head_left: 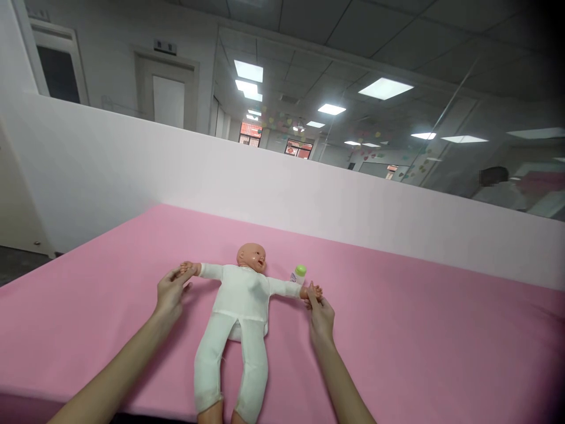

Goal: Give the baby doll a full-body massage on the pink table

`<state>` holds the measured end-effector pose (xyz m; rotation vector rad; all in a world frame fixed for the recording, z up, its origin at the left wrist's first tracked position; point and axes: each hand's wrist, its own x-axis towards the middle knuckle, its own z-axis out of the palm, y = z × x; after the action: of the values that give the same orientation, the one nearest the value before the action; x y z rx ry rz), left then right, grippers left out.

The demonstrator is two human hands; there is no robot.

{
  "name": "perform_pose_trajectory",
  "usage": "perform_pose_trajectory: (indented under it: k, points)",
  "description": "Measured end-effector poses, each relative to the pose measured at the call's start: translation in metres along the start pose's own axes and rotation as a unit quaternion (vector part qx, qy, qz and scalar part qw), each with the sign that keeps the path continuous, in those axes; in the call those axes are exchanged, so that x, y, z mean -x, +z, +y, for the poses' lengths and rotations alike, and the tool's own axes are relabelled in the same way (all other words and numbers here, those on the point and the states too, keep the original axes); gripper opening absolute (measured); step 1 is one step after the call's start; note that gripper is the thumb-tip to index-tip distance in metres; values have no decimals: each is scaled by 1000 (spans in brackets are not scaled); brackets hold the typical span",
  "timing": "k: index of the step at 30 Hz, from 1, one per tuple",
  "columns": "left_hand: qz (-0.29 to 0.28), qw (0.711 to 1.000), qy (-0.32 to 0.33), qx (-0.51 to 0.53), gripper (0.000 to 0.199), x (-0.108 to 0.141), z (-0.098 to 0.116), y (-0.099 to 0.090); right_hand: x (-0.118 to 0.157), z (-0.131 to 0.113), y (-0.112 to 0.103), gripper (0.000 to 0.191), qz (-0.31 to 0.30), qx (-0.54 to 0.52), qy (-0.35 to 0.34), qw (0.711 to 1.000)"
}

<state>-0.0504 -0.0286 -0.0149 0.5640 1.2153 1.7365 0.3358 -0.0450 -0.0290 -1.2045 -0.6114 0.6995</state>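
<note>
A baby doll (242, 297) lies on its back on a pink table (424, 335), left of the tabletop's middle. Its bald head (248, 255) points to the far edge, the face turned right; its legs stretch to the near edge, where the feet run out of view. Both arms are spread wide.

The head and hands look like smooth, firm plastic, likely a little slippery. The white cloth body (244, 292) and limbs look soft and stuffed, so they would probably bend easily and feel fairly light. Nothing about it seems fragile. The wrists offer small, firm holds for guiding the arms; for lifting, support under the head and trunk would seem steadier, since the limbs may flop.

The person's left hand (170, 295) pinches the doll's hand on the left side, thumb and fingers closed around it. The right hand (322, 318) grips the other one in the same way.

Just beyond the arm on the right is a small bottle (296, 276) with a green cap (301, 270), partly hidden by the sleeve. A white wall (247, 176) runs along the table's far edge, with glass (371, 123) above it.
</note>
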Motion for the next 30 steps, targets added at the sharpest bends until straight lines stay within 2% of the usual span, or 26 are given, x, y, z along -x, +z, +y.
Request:
perform_pose_trajectory:
  k: [3, 6, 9, 11, 13, 15, 16, 18, 19, 21, 22, 23, 24, 25, 26, 28, 30]
  points:
    - [81, 983, -138, 88, 20, -18, -8, -13, -9, 17, -13, 42, 22, -63, 66, 996]
    - [117, 967, -186, 125, 18, -24, -12, -18, -8, 23, -15, 38, 16, -77, 64, 995]
    - [94, 985, -119, 83, 23, -16, -6, -10, 0, 12, -4, 37, 12, -57, 31, 998]
    - [46, 999, -16, 17, 29, -2, 0, 0, 11, -1, 8, 39, -6, -12, -19, 1000]
    - [-21, 991, 109, -73, 32, 15, 4, 13, 28, -11, 22, 38, -52, 41, -88, 994]
    - [-98, 956, 218, -172, 28, 32, 0, 23, 49, -11, 34, 32, -130, 104, -175, 970]
    - [-141, 926, 268, -225, 24, 39, -5, 28, 59, -7, 39, 25, -183, 143, -224, 947]
    - [-224, 841, 360, -336, 14, 51, -18, 33, 76, 6, 44, 11, -286, 225, -320, 874]
    - [-254, 790, 401, -387, 12, 55, -26, 34, 82, 13, 44, 12, -326, 261, -360, 834]
    - [-277, 707, 461, -459, 17, 59, -38, 34, 90, 25, 44, 22, -365, 303, -414, 777]
    - [-276, 687, 475, -475, 20, 60, -42, 34, 91, 27, 43, 23, -368, 312, -426, 766]
    - [-276, 682, 480, -478, 20, 60, -43, 33, 90, 27, 42, 22, -367, 312, -425, 766]
    - [-277, 692, 475, -469, 18, 59, -42, 32, 88, 25, 41, 18, -361, 303, -413, 780]
    - [-272, 716, 458, -451, 15, 57, -39, 31, 85, 21, 41, 13, -344, 283, -389, 806]
    - [-256, 755, 430, -423, 14, 55, -34, 29, 79, 15, 40, 10, -313, 255, -357, 843]
    - [-193, 851, 345, -345, 18, 48, -21, 24, 65, 3, 36, 19, -221, 179, -270, 920]
    - [-114, 931, 240, -249, 28, 35, -8, 16, 46, -5, 28, 35, -126, 107, -179, 970]
